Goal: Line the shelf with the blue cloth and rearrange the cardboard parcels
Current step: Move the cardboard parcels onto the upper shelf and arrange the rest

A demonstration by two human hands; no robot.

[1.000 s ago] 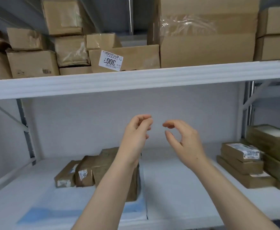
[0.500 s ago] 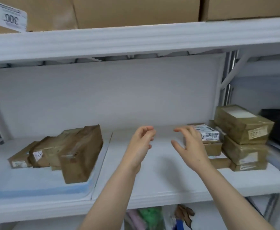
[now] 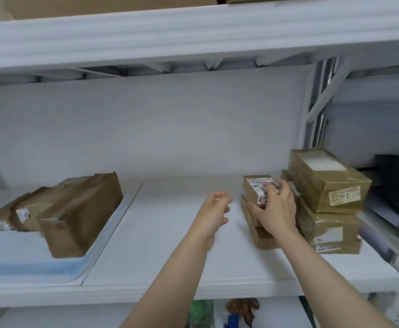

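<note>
Well, the white shelf (image 3: 170, 245) fills the middle of the frame. The blue cloth (image 3: 28, 263) covers only its lower-left stretch, with three cardboard parcels (image 3: 80, 214) lying on it. At centre right stands the taller stack (image 3: 328, 185); just left of it, the small labelled parcel (image 3: 255, 188) tops some flat boxes (image 3: 262, 237). The right hand (image 3: 276, 209) clasps that parcel, thumb at its left side, fingers curled over the label. The left hand (image 3: 214, 214), mid-frame, hangs loosely curled and holds nothing. I'd lift straight up so the boxes beneath don't slide.
</note>
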